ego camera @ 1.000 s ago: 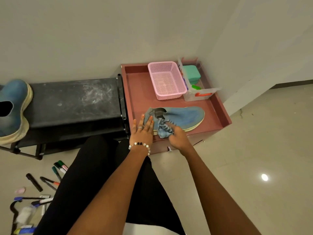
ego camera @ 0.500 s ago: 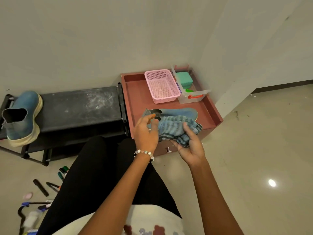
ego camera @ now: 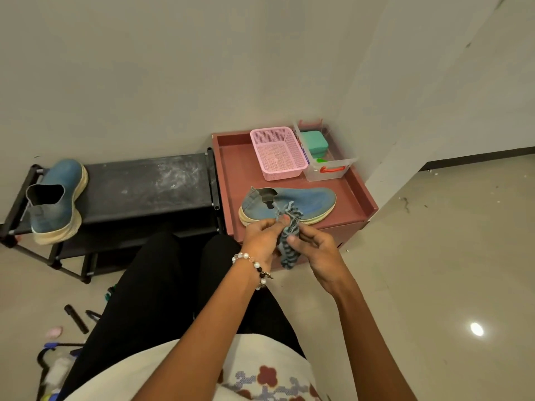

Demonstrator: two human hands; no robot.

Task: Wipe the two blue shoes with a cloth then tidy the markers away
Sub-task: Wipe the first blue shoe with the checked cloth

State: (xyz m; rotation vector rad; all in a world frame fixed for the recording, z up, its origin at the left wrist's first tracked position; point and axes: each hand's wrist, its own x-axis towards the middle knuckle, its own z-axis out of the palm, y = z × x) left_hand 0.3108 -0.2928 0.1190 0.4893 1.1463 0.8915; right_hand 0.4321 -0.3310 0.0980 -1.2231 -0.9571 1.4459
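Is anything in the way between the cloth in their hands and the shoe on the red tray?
Nothing visible. The cloth, gripped by the left hand and right hand, hangs just in front of the shoe.

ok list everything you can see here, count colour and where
shoe: 1, blue, on its side on the red cabinet
other shoe: 1, blue, at the rack's left end
cloth: 1, blue-grey striped, bunched between both hands
markers: a few, dark, on the floor lower left, partly hidden by the leg
cabinet: 1, red, in the corner
rack: 1, black, left of the cabinet
basket: 1, pink, at the cabinet's back
tub: 1, clear with a red handle, right of the basket
box: 1, green, in the tub
left hand: wears a bead bracelet, grips the cloth
right hand: grips the cloth
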